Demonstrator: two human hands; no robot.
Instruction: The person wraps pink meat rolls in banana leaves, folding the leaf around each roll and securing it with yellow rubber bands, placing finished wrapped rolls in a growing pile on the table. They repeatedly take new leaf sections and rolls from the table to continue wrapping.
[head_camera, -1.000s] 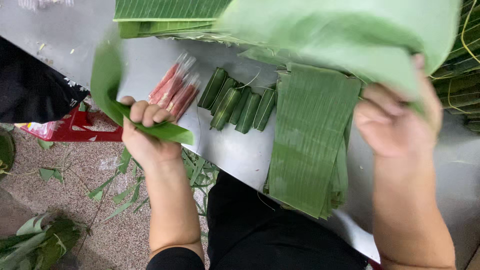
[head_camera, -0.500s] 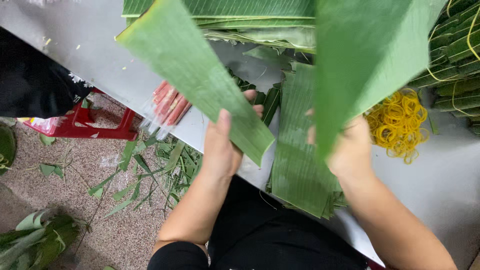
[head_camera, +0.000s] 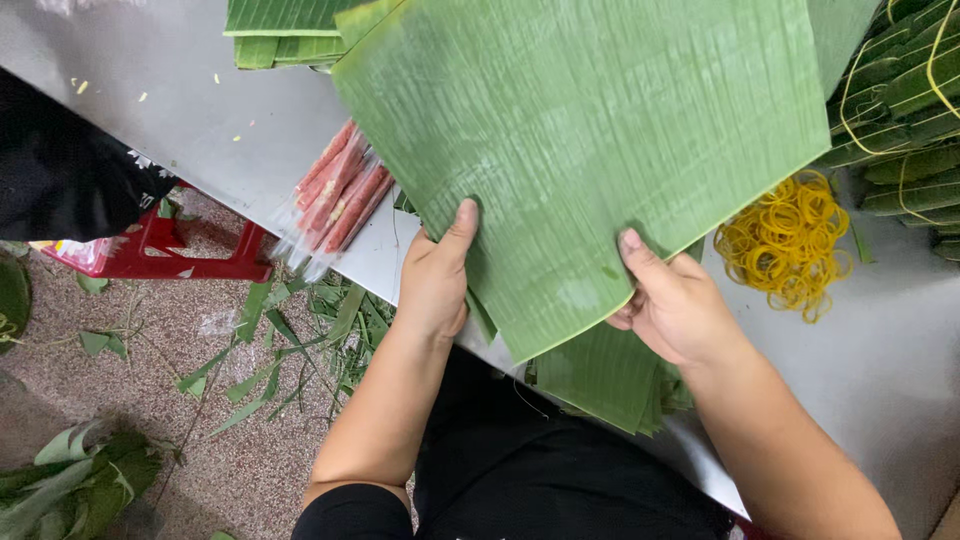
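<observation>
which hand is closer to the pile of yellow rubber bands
Right. The right hand grips the big banana leaf just beside the yellow rubber bands; the left hand holds the leaf's far edge.

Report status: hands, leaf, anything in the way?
Left hand and right hand both grip the big leaf by its near edge. Leaf stack beneath. Nothing blocking.

Food-wrapping workshop: steel table (head_camera: 180, 120), stacked banana leaves (head_camera: 280, 35).
</observation>
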